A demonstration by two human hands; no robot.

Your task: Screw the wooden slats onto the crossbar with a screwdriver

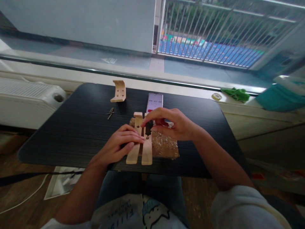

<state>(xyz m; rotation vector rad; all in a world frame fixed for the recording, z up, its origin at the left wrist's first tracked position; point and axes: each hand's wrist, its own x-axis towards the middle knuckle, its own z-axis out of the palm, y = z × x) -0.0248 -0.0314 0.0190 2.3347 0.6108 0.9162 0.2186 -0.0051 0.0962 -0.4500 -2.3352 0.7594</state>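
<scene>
Two pale wooden strips [147, 152] lie side by side, long ends toward me, with upturned far ends and drilled holes. Under them is a brown block [165, 144] covered in crinkled clear wrap. My left hand [120, 141] lies across the strips from the left, fingers stretched out and pressing on them. In my right hand [170, 122], a short black screwdriver [149, 127] is pinched between thumb and fingers. It stands nearly upright, its lower end at a hole in the right strip. Whether a screw sits under the tip is too small to tell.
On the black table [71, 133], a curved wooden piece [119, 91] with several holes stands at the back. A few screws [110, 113] lie nearer. A phone [154, 101] rests behind the block. Tape [216, 96] and a green cloth [235, 94] are on the sill.
</scene>
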